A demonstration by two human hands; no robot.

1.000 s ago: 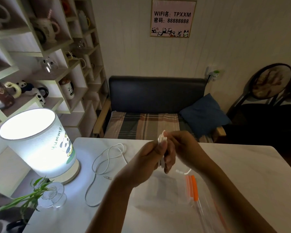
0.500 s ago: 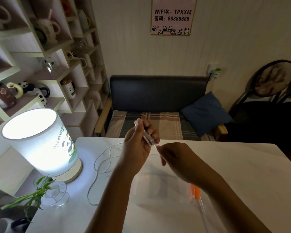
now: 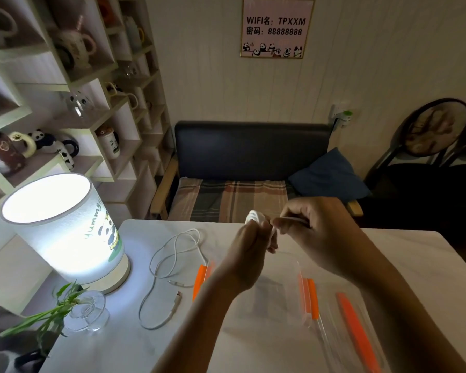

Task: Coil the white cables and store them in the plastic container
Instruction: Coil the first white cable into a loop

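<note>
Now I've got my left hand (image 3: 246,254) gripping the coiled white cable (image 3: 254,217), my right hand (image 3: 314,230) pinching its loose end above the clear container (image 3: 277,294).

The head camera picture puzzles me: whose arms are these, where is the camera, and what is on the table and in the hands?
There is no machine here. A person wears a wide-angle camera on the head, looking forward and down, so the arms are their own. The left hand grips a small coil of white cable; the right hand pinches that cable's loose end beside it. On the white table lie a second white cable, uncoiled, and a clear plastic container with orange clips, under the hands. Its lid seems to lie to the right. A lit lamp and a small plant in a glass vase stand on the left.
</note>
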